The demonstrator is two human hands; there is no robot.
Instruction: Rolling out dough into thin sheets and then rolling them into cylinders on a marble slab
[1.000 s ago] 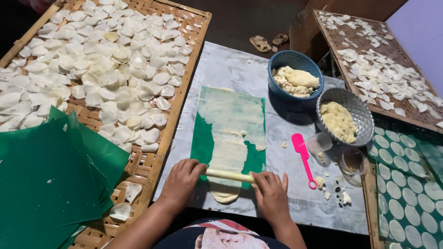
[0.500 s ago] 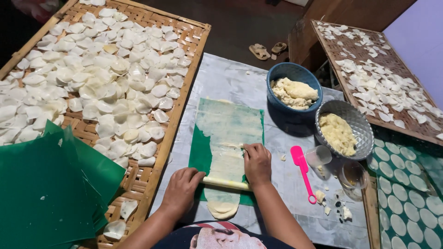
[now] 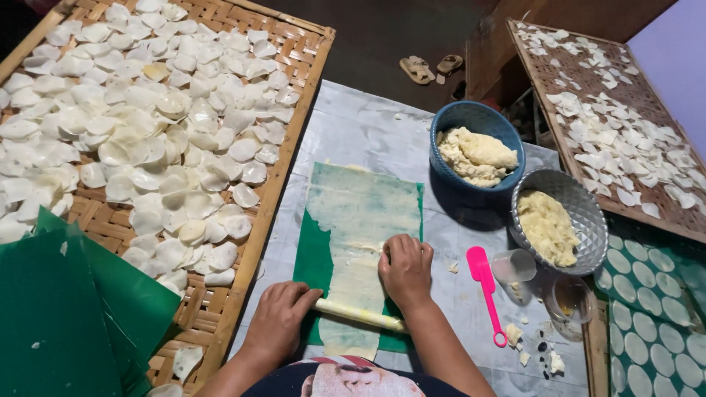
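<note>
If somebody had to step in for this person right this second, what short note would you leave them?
Left hand: palm down on the near-left end of the pale rolling pin.
Right hand: flat on the dough sheet, just beyond the pin.
Layout: dough sheet lies on a green mat. Blue bowl and metal bowl to the right hold lumps of dough. Pink spatula and a small clear cup lie beside them.
Done: the sheet is rolled thin; many cut rounds lie on the woven tray at left.
Left: this sheet is uncut; both bowls hold dough.
</note>
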